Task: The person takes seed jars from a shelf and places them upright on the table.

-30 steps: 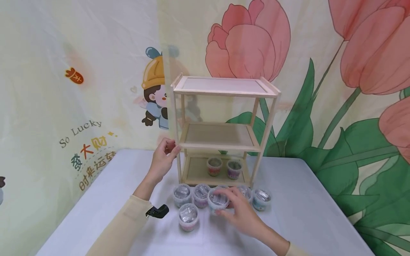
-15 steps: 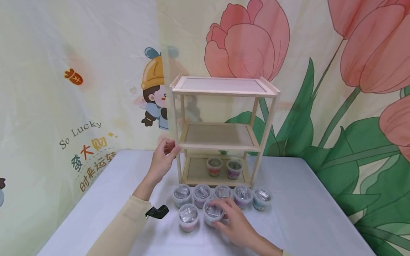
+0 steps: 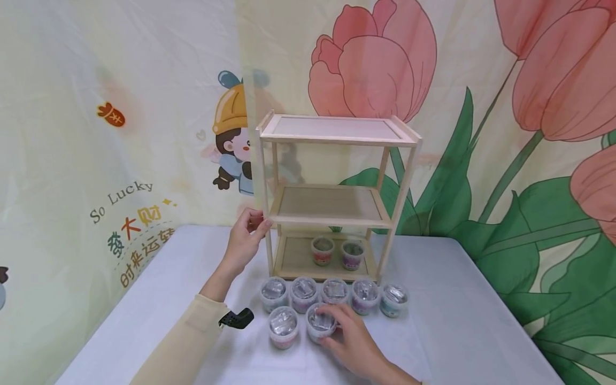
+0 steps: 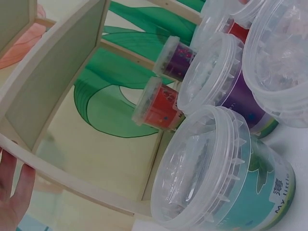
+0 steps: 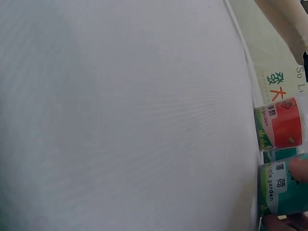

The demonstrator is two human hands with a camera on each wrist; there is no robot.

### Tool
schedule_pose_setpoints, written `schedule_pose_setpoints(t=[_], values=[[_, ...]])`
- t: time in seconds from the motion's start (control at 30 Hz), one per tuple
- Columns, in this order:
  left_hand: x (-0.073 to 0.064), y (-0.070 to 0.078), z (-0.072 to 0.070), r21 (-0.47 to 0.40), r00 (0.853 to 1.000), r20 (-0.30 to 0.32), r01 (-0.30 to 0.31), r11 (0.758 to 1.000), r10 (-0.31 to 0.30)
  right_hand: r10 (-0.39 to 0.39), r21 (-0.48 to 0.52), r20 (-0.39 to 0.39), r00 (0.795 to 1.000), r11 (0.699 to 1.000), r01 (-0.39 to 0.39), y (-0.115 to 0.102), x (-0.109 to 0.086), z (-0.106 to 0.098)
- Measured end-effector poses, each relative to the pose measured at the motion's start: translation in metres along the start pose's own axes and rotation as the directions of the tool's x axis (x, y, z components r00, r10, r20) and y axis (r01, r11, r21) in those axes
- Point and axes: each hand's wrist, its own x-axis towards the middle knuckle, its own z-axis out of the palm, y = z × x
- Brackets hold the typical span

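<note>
My right hand (image 3: 353,339) holds a clear-lidded plastic tub (image 3: 320,327) in the front row on the table; its label (image 5: 284,185) shows teal in the right wrist view. Just left of it stands a similar tub with a red label (image 3: 283,327). Behind them runs a row of several tubs, among them a teal one (image 4: 260,185) and a purple one (image 4: 240,98). My left hand (image 3: 244,240) grips the left front post of a three-tier wooden shelf (image 3: 332,220) at middle-tier height. In the left wrist view its fingertips touch the shelf's edge.
On the bottom tier sit a red-labelled tub (image 3: 322,251) and a purple-labelled tub (image 3: 353,255). A white cloth covers the table (image 3: 447,299). Printed fabric (image 3: 168,80) hangs behind and at the sides.
My right hand has brought the tub nearer and a little left, from over the back row to beside the red-labelled tub in front. The left hand stays on the shelf.
</note>
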Motion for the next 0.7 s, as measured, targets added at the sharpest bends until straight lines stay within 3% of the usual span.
schedule_pose_setpoints(t=[0.27,0.37,0.53,0.7], values=[[0.0,0.0,0.0,0.009,1.0,-0.003,0.009,1.0,-0.009,-0.002,0.001,-0.003,1.0,1.0,0.002,0.002,0.0,0.004],[0.0,0.0,0.0,0.011,1.0,0.0,0.011,1.0,-0.011,-0.038,-0.005,0.025,0.999,0.999,0.038,0.003,0.0,0.0],[-0.001,0.002,0.0,0.017,1.0,-0.001,0.009,1.0,-0.009,-0.134,-0.002,0.139,0.981,0.991,0.136,0.005,0.005,-0.018],[-0.001,0.003,0.0,0.013,1.0,-0.004,0.011,1.0,-0.011,-0.065,0.059,0.314,0.947,0.997,0.049,-0.001,0.015,-0.047]])
